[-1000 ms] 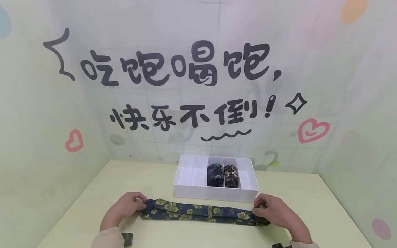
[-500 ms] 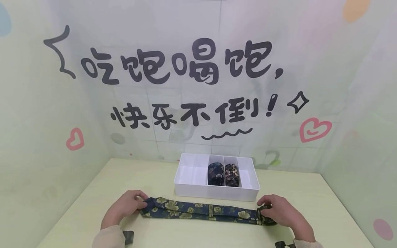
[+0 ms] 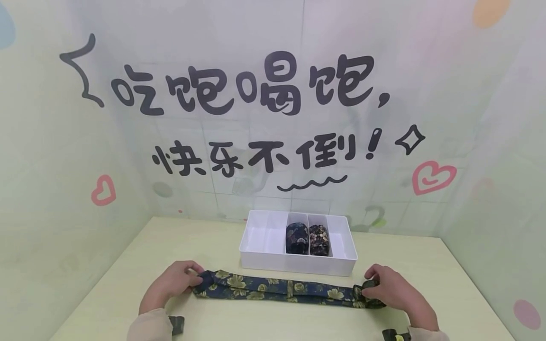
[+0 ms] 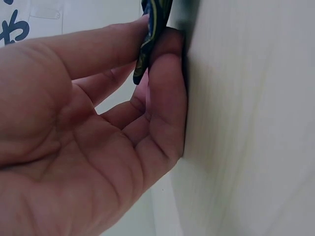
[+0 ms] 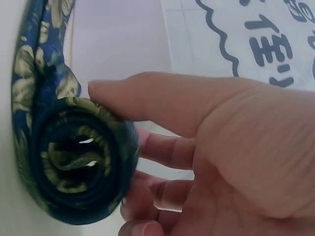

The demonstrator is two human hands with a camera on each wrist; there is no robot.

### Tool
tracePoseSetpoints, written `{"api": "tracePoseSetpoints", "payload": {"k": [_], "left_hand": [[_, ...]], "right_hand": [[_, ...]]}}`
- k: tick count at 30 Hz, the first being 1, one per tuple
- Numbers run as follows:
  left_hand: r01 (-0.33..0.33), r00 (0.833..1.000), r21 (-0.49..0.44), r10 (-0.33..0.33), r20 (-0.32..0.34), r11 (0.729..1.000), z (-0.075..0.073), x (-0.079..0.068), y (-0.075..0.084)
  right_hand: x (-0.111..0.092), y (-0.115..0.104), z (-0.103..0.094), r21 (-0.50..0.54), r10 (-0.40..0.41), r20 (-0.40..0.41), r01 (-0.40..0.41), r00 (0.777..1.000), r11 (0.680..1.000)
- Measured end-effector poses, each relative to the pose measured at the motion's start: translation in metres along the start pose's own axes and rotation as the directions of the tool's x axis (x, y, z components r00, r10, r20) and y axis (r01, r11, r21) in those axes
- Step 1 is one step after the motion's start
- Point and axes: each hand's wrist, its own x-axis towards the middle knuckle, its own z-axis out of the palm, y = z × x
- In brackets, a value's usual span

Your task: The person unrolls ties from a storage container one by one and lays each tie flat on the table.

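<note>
The left hand [image 3: 172, 282] pinches one end of a floral necktie [image 3: 273, 288] stretched along the table [image 3: 239, 324]; the right hand [image 3: 393, 290] grips its coiled end [image 5: 81, 162]. A slackened right grip could let the coil unwind; uneven pulling might skew it. Just beyond, the divided box [image 3: 296, 265] could get knocked.
</note>
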Motion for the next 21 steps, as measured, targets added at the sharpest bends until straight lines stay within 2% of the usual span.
{"api": "tracePoseSetpoints", "payload": {"k": [7, 16, 21], "left_hand": [[0.002, 1.000, -0.004, -0.002, -0.002, 1.000, 0.000, -0.001, 0.002], [-0.005, 1.000, 0.008, 0.005, -0.006, 1.000, 0.000, 0.000, 0.002], [-0.005, 1.000, 0.005, 0.005, -0.002, 1.000, 0.000, 0.000, 0.002]], "right_hand": [[-0.002, 0.006, -0.010, -0.008, 0.020, -0.003, -0.020, 1.000, 1.000], [-0.005, 0.009, -0.015, -0.042, -0.010, -0.014, 0.010, 1.000, 0.999], [-0.004, 0.011, -0.014, -0.035, 0.021, -0.014, -0.022, 1.000, 0.999]]}}
